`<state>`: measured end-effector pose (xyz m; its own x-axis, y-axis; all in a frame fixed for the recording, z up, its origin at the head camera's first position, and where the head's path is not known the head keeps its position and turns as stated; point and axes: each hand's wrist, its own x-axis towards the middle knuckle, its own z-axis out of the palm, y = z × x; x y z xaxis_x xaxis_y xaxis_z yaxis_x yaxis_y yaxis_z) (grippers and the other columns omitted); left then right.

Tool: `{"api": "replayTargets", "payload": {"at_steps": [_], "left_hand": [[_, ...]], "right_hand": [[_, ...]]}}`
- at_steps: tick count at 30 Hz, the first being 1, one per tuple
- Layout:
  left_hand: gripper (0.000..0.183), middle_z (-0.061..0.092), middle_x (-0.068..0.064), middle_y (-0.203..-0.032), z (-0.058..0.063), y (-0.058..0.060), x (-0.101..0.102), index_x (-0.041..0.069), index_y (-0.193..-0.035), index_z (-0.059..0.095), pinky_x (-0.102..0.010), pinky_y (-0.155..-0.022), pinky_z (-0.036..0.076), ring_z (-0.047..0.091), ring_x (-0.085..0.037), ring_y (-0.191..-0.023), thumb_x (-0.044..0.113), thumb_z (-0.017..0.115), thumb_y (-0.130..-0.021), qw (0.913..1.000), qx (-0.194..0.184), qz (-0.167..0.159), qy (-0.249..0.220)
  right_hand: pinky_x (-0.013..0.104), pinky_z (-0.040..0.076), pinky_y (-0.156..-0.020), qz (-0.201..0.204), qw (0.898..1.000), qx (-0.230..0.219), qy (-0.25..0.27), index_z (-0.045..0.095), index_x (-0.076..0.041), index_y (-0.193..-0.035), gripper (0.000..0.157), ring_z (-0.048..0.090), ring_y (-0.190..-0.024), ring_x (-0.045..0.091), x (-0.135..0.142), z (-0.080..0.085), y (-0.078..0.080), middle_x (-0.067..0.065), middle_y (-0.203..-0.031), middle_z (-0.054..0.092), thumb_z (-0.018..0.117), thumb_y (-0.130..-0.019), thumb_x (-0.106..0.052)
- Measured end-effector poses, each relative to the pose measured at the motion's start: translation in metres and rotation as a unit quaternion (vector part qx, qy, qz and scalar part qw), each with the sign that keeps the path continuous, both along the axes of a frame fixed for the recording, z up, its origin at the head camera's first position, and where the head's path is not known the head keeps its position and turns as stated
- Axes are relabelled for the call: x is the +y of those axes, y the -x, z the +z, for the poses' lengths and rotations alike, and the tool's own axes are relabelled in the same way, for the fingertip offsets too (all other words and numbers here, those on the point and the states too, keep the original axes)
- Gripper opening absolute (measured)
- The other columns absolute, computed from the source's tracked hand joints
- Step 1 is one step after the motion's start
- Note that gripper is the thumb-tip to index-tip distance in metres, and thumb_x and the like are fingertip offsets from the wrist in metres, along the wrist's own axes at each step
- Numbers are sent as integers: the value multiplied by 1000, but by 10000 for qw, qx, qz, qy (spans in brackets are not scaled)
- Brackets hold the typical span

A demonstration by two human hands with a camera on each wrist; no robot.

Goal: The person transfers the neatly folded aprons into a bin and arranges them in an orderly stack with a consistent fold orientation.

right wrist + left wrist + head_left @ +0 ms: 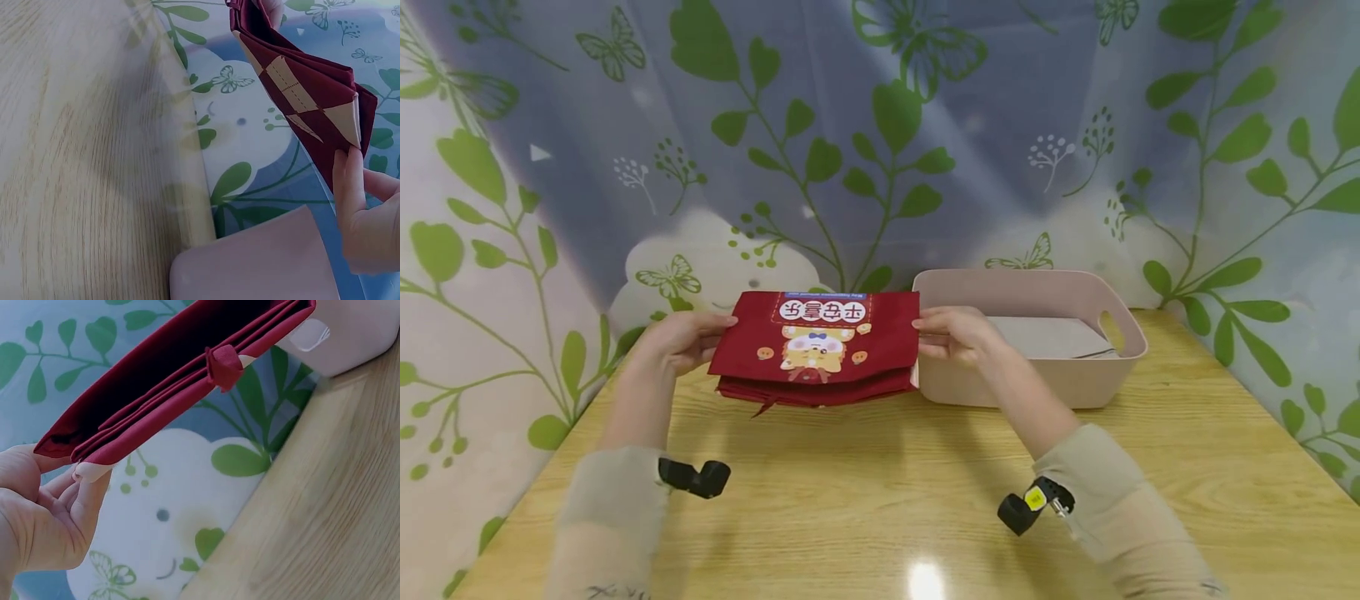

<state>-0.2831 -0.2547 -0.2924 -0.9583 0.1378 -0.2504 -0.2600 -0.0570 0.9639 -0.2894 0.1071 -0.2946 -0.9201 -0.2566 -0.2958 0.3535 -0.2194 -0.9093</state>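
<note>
A folded red fabric bag (pixel 820 337) is held up over the table, its printed flap showing a cartoon animal and white characters upside down. My left hand (pixel 687 340) pinches its left end between thumb and fingers. At the other end, my right hand (pixel 961 333) grips the edge in the same manner. Seen in the left wrist view, the bag's layers (pixel 156 419) gape beneath the flap, and a short red tab hangs from the lower edge. In the right wrist view the underside carries red and cream patches (pixel 294 94).
Just right of the bag stands a pale pink plastic basket (pixel 1030 387) with a handle hole, partly behind my right hand. A flat light-grey item (pixel 1048 336) lies inside it. Behind the wooden table (pixel 850 500) hangs a leaf-and-butterfly patterned curtain (pixel 820 108).
</note>
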Motion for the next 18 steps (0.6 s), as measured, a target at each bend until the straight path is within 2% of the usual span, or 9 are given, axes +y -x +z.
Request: {"api": "replayTargets", "payload": {"at_steps": [4,7,14,18], "left_hand": [[30,67,1,-77,1,2,11,-1,-119,46,-24,-67,55,66,-12,-71,8,55,-92,10000,18,49,-8],[34,67,0,-75,0,3,19,-4,-122,43,-24,-66,55,66,-12,-69,7,54,-92,10000,-23,76,-53],[5,67,-2,-75,1,7,38,3,-97,54,-25,-65,55,66,-14,-68,3,51,-93,9998,-47,-133,-153],[9,67,-4,-74,4,9,51,4,-89,58,-24,-66,55,66,-14,-67,1,50,-93,9992,-29,-359,-196]], "right_hand": [[22,55,-59,-30,9999,-18,-95,28,10,-138,52,61,-64,12,9,0,2,2,-78,59,47,-91,6],[22,55,-60,-50,9998,13,-173,29,9,-139,52,61,-65,13,16,-1,3,2,-79,58,48,-90,6],[23,55,-64,6,9995,160,-267,28,9,-139,52,62,-69,13,38,-1,6,1,-84,59,48,-90,5],[22,54,-67,14,9991,140,-402,24,7,-141,55,61,-71,13,53,1,7,2,-95,54,47,-92,4]]}}
